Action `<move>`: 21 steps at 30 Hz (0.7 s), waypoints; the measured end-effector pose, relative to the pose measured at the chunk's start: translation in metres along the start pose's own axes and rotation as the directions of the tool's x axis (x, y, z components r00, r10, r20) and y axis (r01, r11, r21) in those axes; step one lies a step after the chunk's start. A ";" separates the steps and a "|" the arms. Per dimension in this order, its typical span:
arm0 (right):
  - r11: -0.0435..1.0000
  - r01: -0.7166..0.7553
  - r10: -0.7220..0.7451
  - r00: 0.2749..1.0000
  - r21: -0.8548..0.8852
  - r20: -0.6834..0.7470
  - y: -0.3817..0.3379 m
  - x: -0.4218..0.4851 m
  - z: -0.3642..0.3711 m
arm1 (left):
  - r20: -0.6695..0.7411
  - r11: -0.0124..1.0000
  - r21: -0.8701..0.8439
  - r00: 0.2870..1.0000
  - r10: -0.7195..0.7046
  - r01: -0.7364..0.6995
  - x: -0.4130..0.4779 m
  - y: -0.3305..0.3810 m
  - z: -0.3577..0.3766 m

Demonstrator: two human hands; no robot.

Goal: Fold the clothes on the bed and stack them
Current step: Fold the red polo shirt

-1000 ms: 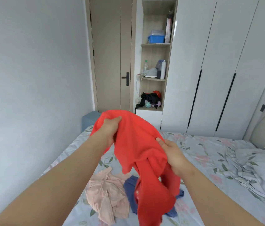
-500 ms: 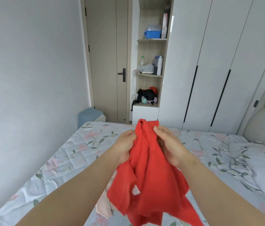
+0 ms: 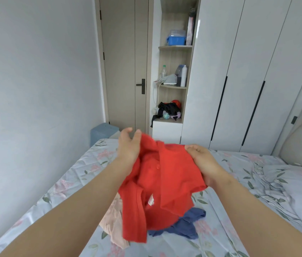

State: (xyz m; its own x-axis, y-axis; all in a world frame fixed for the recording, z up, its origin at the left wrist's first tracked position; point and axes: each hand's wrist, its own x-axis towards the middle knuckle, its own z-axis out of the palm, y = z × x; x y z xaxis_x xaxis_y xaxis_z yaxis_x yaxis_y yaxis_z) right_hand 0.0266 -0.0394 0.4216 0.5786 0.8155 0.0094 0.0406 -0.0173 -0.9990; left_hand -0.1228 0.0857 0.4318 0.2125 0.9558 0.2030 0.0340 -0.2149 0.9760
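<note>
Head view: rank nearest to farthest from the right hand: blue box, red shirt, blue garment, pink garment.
1. Red shirt: gripped by the right hand.
2. Blue garment: on the bed below.
3. Pink garment: bed, further left.
4. Blue box: far top shelf.

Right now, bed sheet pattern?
The bed sheet is pale blue with pink flowers and green leaves; head view shows it best.

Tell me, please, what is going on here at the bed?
A person is holding a red shirt up over the bed. The right hand grips one side; the left hand, fingers fairly straight, touches its top edge. A pink garment and a blue garment lie crumpled underneath, unfolded.
</note>
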 end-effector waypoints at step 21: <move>0.902 0.065 0.100 0.931 -0.427 0.352 0.016 -0.026 -0.023 | 0.587 0.691 -0.301 0.699 -0.409 0.657 -0.009 -0.005 0.021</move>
State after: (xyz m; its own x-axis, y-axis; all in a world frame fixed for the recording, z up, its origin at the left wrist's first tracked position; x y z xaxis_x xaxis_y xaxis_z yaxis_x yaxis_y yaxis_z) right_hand 0.0309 -0.0739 0.4063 0.2556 0.9609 -0.1065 0.4221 -0.2100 -0.8819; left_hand -0.1041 0.0742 0.4232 0.7075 0.6382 -0.3035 -0.1304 0.5400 0.8315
